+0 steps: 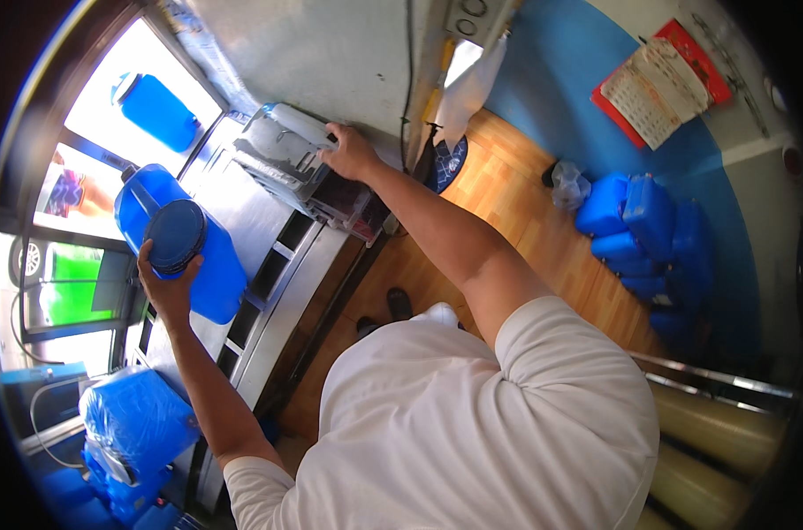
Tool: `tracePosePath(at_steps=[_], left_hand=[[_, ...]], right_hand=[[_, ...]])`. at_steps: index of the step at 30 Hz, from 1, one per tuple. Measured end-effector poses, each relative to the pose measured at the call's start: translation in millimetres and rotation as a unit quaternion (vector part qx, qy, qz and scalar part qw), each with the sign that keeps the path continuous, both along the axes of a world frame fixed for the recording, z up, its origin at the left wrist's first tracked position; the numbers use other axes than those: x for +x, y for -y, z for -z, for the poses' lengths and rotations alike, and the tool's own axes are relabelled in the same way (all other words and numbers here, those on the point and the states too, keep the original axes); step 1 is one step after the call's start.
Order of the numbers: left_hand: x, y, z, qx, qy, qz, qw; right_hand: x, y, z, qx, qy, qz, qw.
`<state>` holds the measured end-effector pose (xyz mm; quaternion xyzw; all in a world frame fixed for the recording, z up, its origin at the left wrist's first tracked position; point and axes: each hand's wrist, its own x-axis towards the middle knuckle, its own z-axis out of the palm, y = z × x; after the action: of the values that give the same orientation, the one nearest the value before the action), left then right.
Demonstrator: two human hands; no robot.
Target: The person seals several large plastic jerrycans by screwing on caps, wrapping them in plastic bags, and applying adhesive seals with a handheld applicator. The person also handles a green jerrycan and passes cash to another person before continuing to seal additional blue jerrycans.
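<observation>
A blue plastic water jug (209, 269) with a moulded handle is on the metal counter at the left. My left hand (167, 287) is closed on the rim of a round dark blue lid (177, 237), thumb and fingers on opposite sides. The lid lies over the jug; whether it is seated on the opening I cannot tell. Farther ahead, my right hand (353, 152) grips the right edge of a grey box-like rack (282, 146). Something small and dark shows at its fingertips, too small to name.
A metal counter (273, 274) with slots runs beside the windows. Another blue jug (158, 110) stands by the bright opening. Plastic-wrapped blue jugs (136, 415) are at lower left. Several blue jugs (649, 212) sit on the wooden floor (525, 212) at right. A calendar (658, 93) hangs on the wall.
</observation>
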<state>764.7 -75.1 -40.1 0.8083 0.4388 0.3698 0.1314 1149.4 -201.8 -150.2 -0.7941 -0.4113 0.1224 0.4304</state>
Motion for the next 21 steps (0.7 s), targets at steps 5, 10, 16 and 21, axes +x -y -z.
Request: tracePosePath(at_steps=[5,10,16,21], left_hand=[[27,-4,-1,-0.010,-0.004,0.066,0.998],[20,-9,9,0.015,0.028,0.055,0.998],[-19,-22,15,0.031,0.026,0.014,0.999],[-89,-26,11,0.064,-0.025,0.032,0.997]], right_hand=[[-26,108,0,0.084,-0.123,-0.077,0.986],[-43,226,43,-0.077,-0.181,-0.032,0.980],[-62,283,75,-0.165,-0.213,-0.014,0.963],[-76,259,72,-0.174,-0.172,-0.093,0.965]])
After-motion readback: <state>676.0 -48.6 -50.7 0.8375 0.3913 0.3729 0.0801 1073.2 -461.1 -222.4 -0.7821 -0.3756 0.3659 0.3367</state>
